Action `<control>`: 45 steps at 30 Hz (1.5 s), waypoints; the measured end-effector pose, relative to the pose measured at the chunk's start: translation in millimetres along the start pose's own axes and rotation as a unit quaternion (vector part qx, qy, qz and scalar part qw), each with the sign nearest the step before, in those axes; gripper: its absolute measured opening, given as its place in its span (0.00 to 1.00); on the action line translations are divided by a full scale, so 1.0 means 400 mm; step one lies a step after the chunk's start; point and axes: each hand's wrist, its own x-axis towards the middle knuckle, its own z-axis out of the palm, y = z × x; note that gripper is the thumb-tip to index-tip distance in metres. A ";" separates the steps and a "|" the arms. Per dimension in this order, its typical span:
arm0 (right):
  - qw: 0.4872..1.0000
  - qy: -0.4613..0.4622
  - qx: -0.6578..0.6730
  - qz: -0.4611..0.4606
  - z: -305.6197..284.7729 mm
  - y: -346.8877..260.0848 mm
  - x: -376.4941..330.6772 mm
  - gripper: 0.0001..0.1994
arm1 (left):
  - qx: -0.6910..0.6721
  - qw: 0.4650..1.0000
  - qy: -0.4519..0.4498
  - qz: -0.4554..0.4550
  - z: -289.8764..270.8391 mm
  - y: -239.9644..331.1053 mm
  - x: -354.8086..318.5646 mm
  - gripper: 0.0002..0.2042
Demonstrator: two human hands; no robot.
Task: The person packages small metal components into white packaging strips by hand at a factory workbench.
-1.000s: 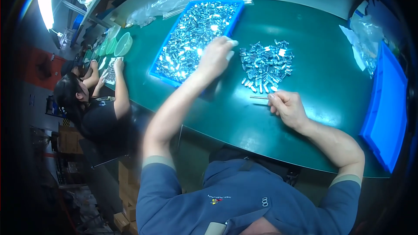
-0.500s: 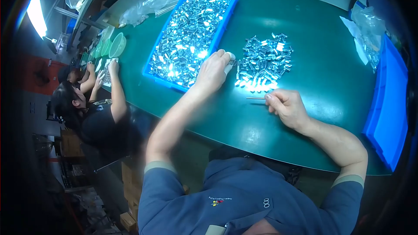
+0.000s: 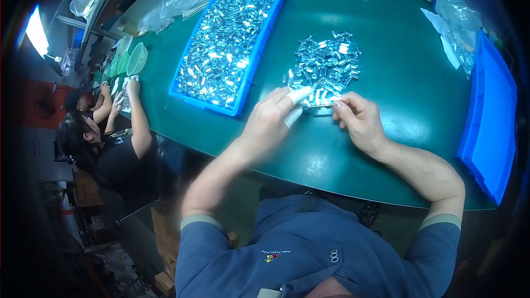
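Observation:
My right hand (image 3: pixel 361 124) pinches a thin metal rod (image 3: pixel 320 106) between thumb and fingertips. The rod points left, toward my left hand (image 3: pixel 270 117), whose thumb and forefinger wear white finger cots (image 3: pixel 298 95). Those two fingers are curled around the rod's left end; whatever lies between them is too small to make out. Just beyond both hands, a loose pile of small shiny metal pieces (image 3: pixel 328 63) lies on the green table (image 3: pixel 386 49). To the left, many more such pieces fill a blue tray (image 3: pixel 237 105).
An empty-looking blue tray (image 3: pixel 488 127) leans at the table's right edge. Clear plastic bags (image 3: pixel 458 14) lie at the far right, and more plastic film (image 3: pixel 176 11) at the back left. Two co-workers (image 3: pixel 110 138) sit at the left beside green bowls (image 3: pixel 137 59).
My left hand has come from between tray and pile toward me, to the rod's left end. My right hand has risen slightly with the rod. The whole view has shifted a little.

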 end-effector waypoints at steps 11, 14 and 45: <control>0.996 -0.026 -0.091 -0.008 -0.002 -0.014 -0.012 0.16 | 0.045 0.995 -0.018 0.088 0.016 0.014 0.005 0.26; 0.991 -0.035 -0.123 -0.025 -0.002 -0.014 -0.014 0.19 | 0.066 0.991 -0.027 0.109 0.016 0.012 0.008 0.27; 0.995 -0.006 -0.087 -0.039 -0.010 -0.039 -0.014 0.20 | -0.235 0.960 -0.023 -0.148 0.042 0.042 -0.002 0.09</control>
